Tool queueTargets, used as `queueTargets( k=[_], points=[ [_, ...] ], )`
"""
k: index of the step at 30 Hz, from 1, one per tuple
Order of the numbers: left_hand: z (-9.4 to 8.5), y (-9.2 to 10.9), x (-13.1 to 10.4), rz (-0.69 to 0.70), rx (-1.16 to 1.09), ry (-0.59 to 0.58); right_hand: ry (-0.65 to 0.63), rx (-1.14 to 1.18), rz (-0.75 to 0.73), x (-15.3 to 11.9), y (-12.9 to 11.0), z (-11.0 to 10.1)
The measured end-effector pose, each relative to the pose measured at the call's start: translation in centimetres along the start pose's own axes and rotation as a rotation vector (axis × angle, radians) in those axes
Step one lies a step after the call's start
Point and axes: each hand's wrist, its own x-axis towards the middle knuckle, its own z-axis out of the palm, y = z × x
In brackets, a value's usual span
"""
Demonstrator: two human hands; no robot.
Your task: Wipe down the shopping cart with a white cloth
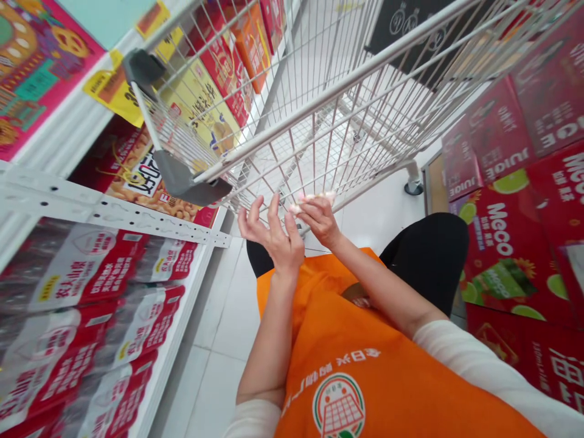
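My left hand [276,236] is raised in front of the orange apron [337,353], its fingers apart and slightly curled, with nothing in them. Just to its right, my right hand [319,220] pinches a small, crumpled white and pink item [312,199] that is too small to name. Both hands are near the low edge of a wire shopping cart [319,103], in front of its mesh.
Bottled water packs [91,267] fill the shelf at the left, under a perforated metal strip [91,204]. Snack boxes [201,103] stand beyond the cart's left end. Stacked red drink cartons [515,243] are at the right. White floor tiles [219,359] show below.
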Motion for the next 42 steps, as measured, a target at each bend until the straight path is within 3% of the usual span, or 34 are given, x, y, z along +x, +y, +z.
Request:
queueTargets(
  k=[6, 9, 14, 20, 25, 29, 36, 42],
  points=[
    [0.9, 1.0, 0.0, 0.05, 0.026, 0.019, 0.09, 0.125, 0.05, 0.1, 0.3, -0.1],
    [1.2, 1.3, 0.3, 0.093, 0.016, -0.044, 0.038, 0.173, 0.023, -0.2, 1.0, 0.1],
    [1.2, 1.4, 0.7, 0.037, 0.006, -0.111, -0.039, 0.137, 0.038, -0.7, 1.4, -1.1],
    [2.0, 1.3, 0.8, 0.075, -0.017, -0.189, 0.134, 0.058, 0.038, 0.4, 3.5, -2.1],
    [2.8, 0.8, 0.9, 0.023, -0.013, -0.265, -0.007, 0.045, 0.036, 0.3, 4.4, -2.8],
    [3.0, 0.6, 0.8, 0.02, -0.004, -0.28, 0.056, 0.055, 0.093, 1.0, 5.0, -3.0],
    [2.6, 0.1, 1.2, 0.033, -0.021, -0.303, -0.035, 0.061, 0.088, 0.7, 5.2, -3.0],
    [2.5, -0.6, 2.2, 0.007, -0.058, -0.268, -0.008, 0.067, 0.178, 2.1, 7.2, -3.0]
  ],
)
